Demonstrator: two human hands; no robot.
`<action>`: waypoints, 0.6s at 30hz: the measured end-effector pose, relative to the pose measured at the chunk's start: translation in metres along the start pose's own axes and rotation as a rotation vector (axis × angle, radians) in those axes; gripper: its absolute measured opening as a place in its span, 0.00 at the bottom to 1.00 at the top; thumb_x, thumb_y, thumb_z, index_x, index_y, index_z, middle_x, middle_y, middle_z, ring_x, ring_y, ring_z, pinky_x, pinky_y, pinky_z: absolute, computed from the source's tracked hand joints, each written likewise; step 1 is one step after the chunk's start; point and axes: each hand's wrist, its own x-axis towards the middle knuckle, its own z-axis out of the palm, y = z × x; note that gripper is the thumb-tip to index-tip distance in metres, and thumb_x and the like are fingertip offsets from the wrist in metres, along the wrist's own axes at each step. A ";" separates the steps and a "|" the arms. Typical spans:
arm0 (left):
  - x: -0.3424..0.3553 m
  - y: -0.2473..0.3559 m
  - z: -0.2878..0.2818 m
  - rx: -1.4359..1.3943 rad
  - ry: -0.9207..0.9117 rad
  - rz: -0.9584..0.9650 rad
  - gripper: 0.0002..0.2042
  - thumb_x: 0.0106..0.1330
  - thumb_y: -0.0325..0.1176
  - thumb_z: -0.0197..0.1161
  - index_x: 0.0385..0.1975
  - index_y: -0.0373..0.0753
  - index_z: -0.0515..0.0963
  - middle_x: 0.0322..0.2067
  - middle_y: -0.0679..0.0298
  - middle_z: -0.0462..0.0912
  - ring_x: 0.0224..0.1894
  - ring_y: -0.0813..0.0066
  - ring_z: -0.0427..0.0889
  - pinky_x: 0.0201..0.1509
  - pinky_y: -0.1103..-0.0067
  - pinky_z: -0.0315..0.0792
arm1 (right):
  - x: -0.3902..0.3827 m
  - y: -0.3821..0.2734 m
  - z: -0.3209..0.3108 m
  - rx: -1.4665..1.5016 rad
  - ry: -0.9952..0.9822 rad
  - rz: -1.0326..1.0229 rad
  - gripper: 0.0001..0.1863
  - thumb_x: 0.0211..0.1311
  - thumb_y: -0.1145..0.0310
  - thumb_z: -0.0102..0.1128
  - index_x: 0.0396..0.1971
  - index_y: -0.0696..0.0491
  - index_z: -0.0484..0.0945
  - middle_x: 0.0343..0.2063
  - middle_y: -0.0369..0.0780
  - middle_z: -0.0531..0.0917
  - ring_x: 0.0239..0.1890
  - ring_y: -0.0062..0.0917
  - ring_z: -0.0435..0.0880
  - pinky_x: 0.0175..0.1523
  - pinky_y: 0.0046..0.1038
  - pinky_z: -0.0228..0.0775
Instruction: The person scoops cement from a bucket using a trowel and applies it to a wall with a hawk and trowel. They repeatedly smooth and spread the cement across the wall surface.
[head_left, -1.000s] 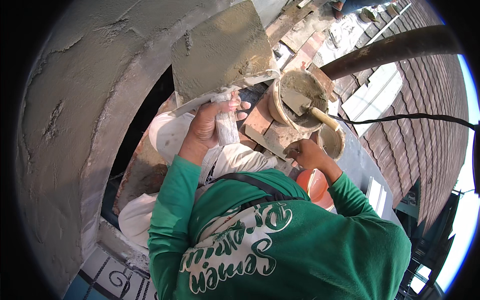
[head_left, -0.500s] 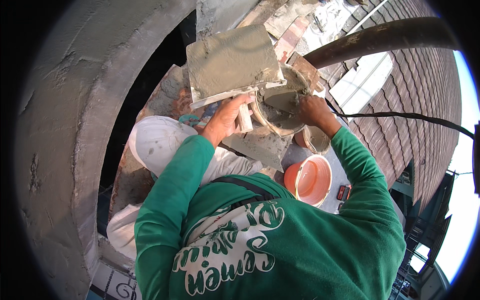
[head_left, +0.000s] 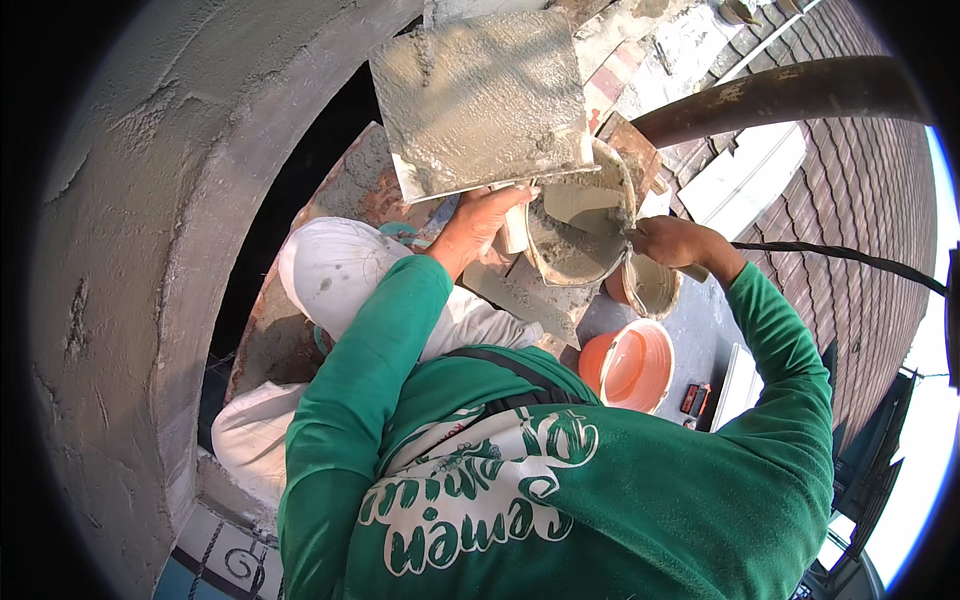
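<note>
My left hand [head_left: 480, 225] is closed round the pale handle [head_left: 512, 228] under a square hawk board [head_left: 478, 95], whose top carries a coat of wet grey mortar. The board overhangs the left side of a bucket of mortar [head_left: 540, 255]. My right hand [head_left: 668, 245] grips a trowel at the bucket's right side; its blade [head_left: 585, 205] lies in the mortar, partly coated. A smaller bucket [head_left: 650, 290] with grey residue stands just below my right hand.
A plastered wall [head_left: 130, 250] curves along the left, beside a dark gap. An orange bucket [head_left: 625, 365] with liquid stands right of my knees. A dark pipe [head_left: 780, 100] and black cable [head_left: 840, 250] cross above roof tiles [head_left: 830, 190]. Boards [head_left: 545, 310] lie beside the mortar bucket.
My right hand has moved up from below the bucket and taken hold of the trowel lying in it. My left hand has shifted the hawk rightward, closer over the bucket.
</note>
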 end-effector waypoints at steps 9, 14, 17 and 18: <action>0.004 -0.009 0.004 0.730 -0.073 0.363 0.23 0.56 0.32 0.70 0.53 0.37 0.81 0.51 0.57 0.85 0.52 0.65 0.82 0.61 0.70 0.72 | 0.012 -0.022 0.045 2.019 0.085 0.599 0.16 0.73 0.64 0.50 0.46 0.64 0.76 0.30 0.44 0.82 0.18 0.22 0.79 0.17 0.23 0.76; 0.013 -0.024 0.003 0.972 -0.177 0.629 0.22 0.58 0.35 0.66 0.54 0.39 0.80 0.53 0.55 0.84 0.55 0.58 0.81 0.63 0.68 0.71 | 0.024 -0.013 0.045 1.806 0.204 0.603 0.13 0.70 0.65 0.55 0.42 0.60 0.78 0.26 0.42 0.82 0.16 0.25 0.78 0.17 0.26 0.74; 0.010 -0.026 0.002 0.921 -0.165 0.598 0.21 0.59 0.34 0.66 0.53 0.39 0.81 0.51 0.55 0.85 0.55 0.57 0.81 0.63 0.67 0.71 | 0.029 -0.024 0.044 1.546 0.293 0.561 0.13 0.68 0.64 0.58 0.39 0.60 0.81 0.26 0.39 0.83 0.19 0.24 0.78 0.25 0.28 0.72; 0.009 -0.024 0.001 0.930 -0.181 0.586 0.21 0.58 0.33 0.67 0.53 0.39 0.81 0.51 0.55 0.85 0.55 0.57 0.81 0.63 0.67 0.71 | 0.033 -0.030 0.043 1.411 0.308 0.482 0.13 0.67 0.64 0.59 0.39 0.60 0.82 0.27 0.39 0.83 0.21 0.23 0.78 0.27 0.28 0.72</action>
